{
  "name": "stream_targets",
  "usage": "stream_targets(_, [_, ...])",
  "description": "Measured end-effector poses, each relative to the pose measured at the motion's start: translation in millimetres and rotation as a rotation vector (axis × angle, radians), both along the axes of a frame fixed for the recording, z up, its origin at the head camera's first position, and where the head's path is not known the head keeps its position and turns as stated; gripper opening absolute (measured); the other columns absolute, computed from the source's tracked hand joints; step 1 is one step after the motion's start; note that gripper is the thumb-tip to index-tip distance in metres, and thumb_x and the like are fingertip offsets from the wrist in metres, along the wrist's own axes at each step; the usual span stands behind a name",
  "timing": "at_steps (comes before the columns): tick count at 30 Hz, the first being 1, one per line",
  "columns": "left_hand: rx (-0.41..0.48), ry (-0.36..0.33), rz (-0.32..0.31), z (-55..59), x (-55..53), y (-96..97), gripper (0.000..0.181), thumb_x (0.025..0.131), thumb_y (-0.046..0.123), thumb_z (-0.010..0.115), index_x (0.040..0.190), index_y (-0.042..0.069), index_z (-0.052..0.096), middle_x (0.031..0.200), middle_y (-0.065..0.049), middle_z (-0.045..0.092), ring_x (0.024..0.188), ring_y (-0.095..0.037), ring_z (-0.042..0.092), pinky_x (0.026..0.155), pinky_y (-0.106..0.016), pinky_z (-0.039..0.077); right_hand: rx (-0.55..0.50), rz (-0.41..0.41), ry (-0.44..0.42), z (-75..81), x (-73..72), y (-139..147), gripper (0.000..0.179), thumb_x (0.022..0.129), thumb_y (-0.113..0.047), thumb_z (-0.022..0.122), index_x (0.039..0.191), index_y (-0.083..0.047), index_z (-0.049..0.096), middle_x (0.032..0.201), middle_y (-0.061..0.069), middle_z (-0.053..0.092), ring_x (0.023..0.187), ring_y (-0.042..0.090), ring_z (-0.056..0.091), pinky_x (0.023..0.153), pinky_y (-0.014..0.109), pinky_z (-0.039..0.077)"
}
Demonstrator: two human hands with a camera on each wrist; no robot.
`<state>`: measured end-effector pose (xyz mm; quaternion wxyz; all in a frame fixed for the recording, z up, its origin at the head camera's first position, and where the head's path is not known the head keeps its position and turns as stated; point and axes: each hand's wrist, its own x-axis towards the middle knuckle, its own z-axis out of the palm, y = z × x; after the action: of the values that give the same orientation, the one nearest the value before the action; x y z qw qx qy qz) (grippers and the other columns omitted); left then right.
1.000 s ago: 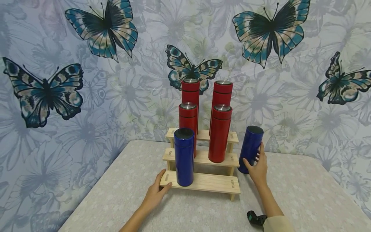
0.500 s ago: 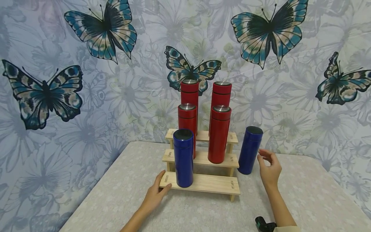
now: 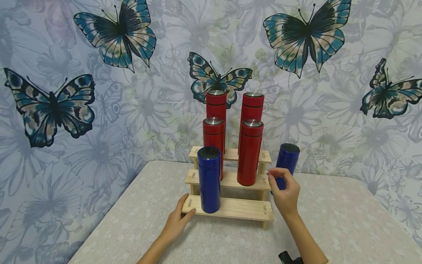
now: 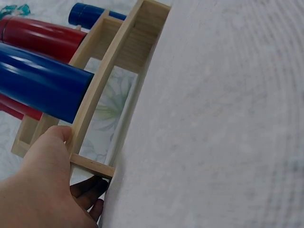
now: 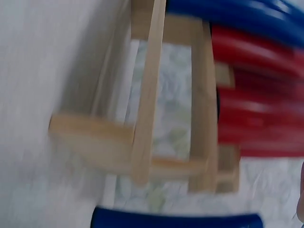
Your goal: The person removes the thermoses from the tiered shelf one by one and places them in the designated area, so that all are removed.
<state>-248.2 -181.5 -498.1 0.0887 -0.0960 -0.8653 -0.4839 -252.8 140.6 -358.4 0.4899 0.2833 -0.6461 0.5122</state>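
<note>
My left hand (image 3: 176, 220) grips the left end of the lowest step of a three-tier wooden display stand (image 3: 240, 208), thumb at its front edge in the left wrist view. On that step, left of centre, a blue thermos flask (image 3: 209, 179) stands upright. My right hand (image 3: 286, 190) holds nothing. Its fingers are loosely bent beside the stand's right end. In the head view it overlaps a second blue flask (image 3: 288, 157), which stands on the table right of the stand. That flask's side (image 5: 175, 221) shows low in the blurred right wrist view.
Two red flasks with steel lids, a left one (image 3: 213, 134) and a right one (image 3: 250, 154), stand on the middle step. Another red pair, left (image 3: 216, 101) and right (image 3: 253, 102), is on the top step. The pale-clothed table (image 3: 132, 220) meets a butterfly-printed backdrop behind.
My right hand has let go of the blue flask right of the stand, drawn off to the right, then swung left in front of it. My left hand has kept its grip on the stand.
</note>
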Motion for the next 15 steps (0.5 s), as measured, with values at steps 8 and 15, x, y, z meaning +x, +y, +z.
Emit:
stream_targets(8, [0.0,0.014,0.013,1.2,-0.2,-0.7,0.069,0.091,0.044,0.054,0.146,0.016,0.022,0.133,-0.025,0.045,0.109,-0.037,0.055,0.085,-0.048,0.047,0.131,0.191,-0.06,5.4,9.2,-46,0.051,0.071,0.022,0.061,0.119,0.017,0.044,0.1,0.027,0.057,0.087,0.027,0.058,0.079,0.032,0.049])
stream_targets(15, [-0.002,0.009,0.003,-0.4,0.2,-0.8,0.068,0.092,0.044,0.053,0.146,0.016,0.021,0.133,-0.027,0.044,0.105,-0.036,0.057,0.081,-0.046,0.049,0.169,0.227,-0.147,2.8,13.9,-81,0.07,0.073,0.014,0.066,0.133,0.012,0.031,0.115,0.023,0.052,0.099,0.037,0.054,0.082,0.046,0.048])
